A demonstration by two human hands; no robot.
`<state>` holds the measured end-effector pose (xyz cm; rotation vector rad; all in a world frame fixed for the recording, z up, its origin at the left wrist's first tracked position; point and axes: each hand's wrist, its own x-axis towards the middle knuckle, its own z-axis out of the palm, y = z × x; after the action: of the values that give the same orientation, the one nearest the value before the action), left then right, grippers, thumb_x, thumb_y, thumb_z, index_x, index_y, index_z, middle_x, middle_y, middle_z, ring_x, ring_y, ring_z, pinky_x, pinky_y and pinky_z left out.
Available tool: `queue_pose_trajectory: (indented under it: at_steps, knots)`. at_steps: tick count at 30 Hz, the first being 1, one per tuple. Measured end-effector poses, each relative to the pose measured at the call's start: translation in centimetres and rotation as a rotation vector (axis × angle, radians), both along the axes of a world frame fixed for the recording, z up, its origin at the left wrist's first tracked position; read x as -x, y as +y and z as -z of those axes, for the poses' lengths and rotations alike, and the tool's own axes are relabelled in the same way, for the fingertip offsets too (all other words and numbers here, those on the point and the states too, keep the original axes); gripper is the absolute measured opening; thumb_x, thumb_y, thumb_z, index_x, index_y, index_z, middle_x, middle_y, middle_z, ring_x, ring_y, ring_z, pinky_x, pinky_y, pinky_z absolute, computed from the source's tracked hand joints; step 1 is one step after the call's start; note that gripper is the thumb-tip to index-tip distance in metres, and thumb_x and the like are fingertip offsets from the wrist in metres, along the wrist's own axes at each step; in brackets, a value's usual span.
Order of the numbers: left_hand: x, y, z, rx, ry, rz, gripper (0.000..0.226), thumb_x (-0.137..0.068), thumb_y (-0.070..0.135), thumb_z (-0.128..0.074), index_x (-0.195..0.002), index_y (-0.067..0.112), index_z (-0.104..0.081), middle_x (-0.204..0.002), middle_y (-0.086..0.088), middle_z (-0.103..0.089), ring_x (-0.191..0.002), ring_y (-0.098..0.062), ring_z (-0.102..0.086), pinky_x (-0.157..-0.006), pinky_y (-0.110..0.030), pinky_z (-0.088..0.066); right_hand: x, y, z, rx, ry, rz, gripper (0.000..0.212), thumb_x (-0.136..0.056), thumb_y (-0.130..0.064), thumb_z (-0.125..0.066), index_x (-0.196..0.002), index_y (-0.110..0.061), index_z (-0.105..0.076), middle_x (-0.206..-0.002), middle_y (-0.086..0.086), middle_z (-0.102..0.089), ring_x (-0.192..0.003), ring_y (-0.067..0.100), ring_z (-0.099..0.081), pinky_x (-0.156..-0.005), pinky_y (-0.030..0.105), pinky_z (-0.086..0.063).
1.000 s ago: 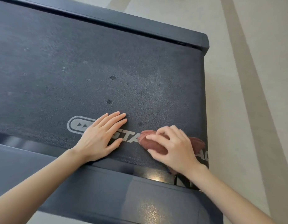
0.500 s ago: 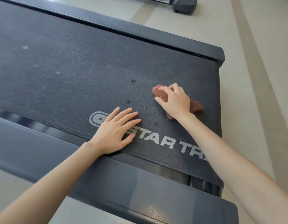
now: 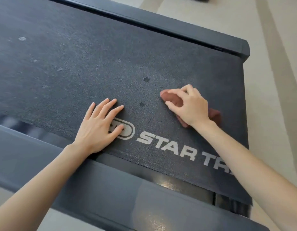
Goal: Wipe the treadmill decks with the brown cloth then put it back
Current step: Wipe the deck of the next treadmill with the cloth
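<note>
Cloth (image 3: 175, 100), brown and bunched up, lies on the dark treadmill deck (image 3: 77, 64), toward its right end and beyond the white lettering. The right hand (image 3: 192, 105) sits on top of it. Its fingers (image 3: 173, 92) are curled round the wad, thumb nearer and forefinger further off, so the cloth shows between them. One corner of the cloth sticks out from under the wrist on the right. Just to its left are two small dark spots (image 3: 146, 79) on the belt, one further away and one nearer.

The left hand (image 3: 97, 129) lies flat on the deck, palm down, its fingers (image 3: 111, 104) straight and slightly spread, holding nothing. Its thumb rests on the oval emblem at the start of the white lettering (image 3: 166, 145), which reads "STAR TR" before the right forearm covers the rest. The two hands are apart, with the nearer spot between them.

The deck surface is grainy, with pale flecks (image 3: 22, 38) over its left part. A smooth dark side rail (image 3: 44, 164) runs along the near edge, under both forearms, and a second rail (image 3: 177, 29) runs along the far edge. Beyond the treadmill is a pale floor (image 3: 269, 114) with darker stripes.
</note>
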<state>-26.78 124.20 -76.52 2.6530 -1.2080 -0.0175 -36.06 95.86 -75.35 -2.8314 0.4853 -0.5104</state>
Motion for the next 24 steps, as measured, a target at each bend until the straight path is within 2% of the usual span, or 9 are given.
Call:
queue_pose_trajectory:
  at_steps: [5, 9, 12, 15, 19, 24]
  knots:
    - [-0.2, 0.0, 0.1, 0.025, 0.000, -0.003, 0.066, -0.084, 0.056, -0.028, -0.140, 0.026, -0.040, -0.150, 0.001, -0.033, -0.142, -0.022, -0.022, -0.116, -0.047, -0.012, -8.8, -5.8, -0.4, -0.009, 0.080, 0.208, 0.039, -0.083, -0.054, -0.055, -0.118, -0.036, -0.058, -0.113, 0.003, -0.052, -0.113, 0.028, -0.048, -0.085, 0.038, -0.041]
    - [-0.1, 0.0, 0.0, 0.014, -0.016, -0.004, 0.066, -0.083, 0.057, -0.027, -0.139, 0.025, -0.042, -0.149, 0.000, -0.035, -0.141, -0.022, -0.024, -0.116, -0.046, -0.014, -10.0, -4.3, -0.8, 0.056, 0.126, 0.254, 0.042, -0.087, -0.053, -0.049, -0.120, -0.029, -0.057, -0.120, 0.007, -0.049, -0.114, 0.032, -0.046, -0.088, 0.040, -0.042]
    - [0.0, 0.1, -0.3, -0.002, -0.015, -0.012, 0.068, -0.083, 0.058, -0.024, -0.139, 0.025, -0.042, -0.149, -0.001, -0.035, -0.141, -0.023, -0.023, -0.116, -0.046, -0.012, -7.5, -0.3, -0.9, 0.097, 0.147, 0.099, 0.044, -0.089, -0.054, -0.049, -0.124, -0.029, -0.055, -0.120, 0.005, -0.048, -0.111, 0.029, -0.047, -0.082, 0.036, -0.042]
    - [0.3, 0.1, -0.4, -0.020, -0.006, -0.013, 0.071, -0.083, 0.059, -0.019, -0.141, 0.025, -0.039, -0.151, -0.001, -0.031, -0.142, -0.022, -0.020, -0.117, -0.045, -0.009, -3.2, 5.1, -0.9, 0.118, 0.115, -0.125, 0.042, -0.085, -0.055, -0.054, -0.117, -0.028, -0.060, -0.111, 0.004, -0.051, -0.099, 0.025, -0.051, -0.074, 0.031, -0.040]
    - [-0.3, 0.5, -0.4, -0.027, -0.002, 0.024, 0.070, -0.083, 0.060, -0.020, -0.143, 0.027, -0.036, -0.153, 0.002, -0.028, -0.143, -0.019, -0.018, -0.118, -0.043, -0.009, 3.7, 9.7, -0.8, 0.111, 0.057, -0.369, 0.045, -0.082, -0.054, -0.056, -0.116, -0.026, -0.064, -0.110, 0.004, -0.059, -0.092, 0.027, -0.055, -0.078, 0.039, -0.047]
    - [-3.3, 1.0, -0.8, -0.044, -0.018, 0.036, 0.070, -0.083, 0.058, -0.020, -0.142, 0.025, -0.037, -0.152, 0.001, -0.030, -0.142, -0.020, -0.021, -0.118, -0.041, -0.010, 4.5, 8.0, -0.5, 0.135, 0.027, -0.389, 0.040, -0.082, -0.053, -0.054, -0.114, -0.032, -0.065, -0.103, -0.002, -0.060, -0.087, 0.023, -0.056, -0.072, 0.036, -0.045]
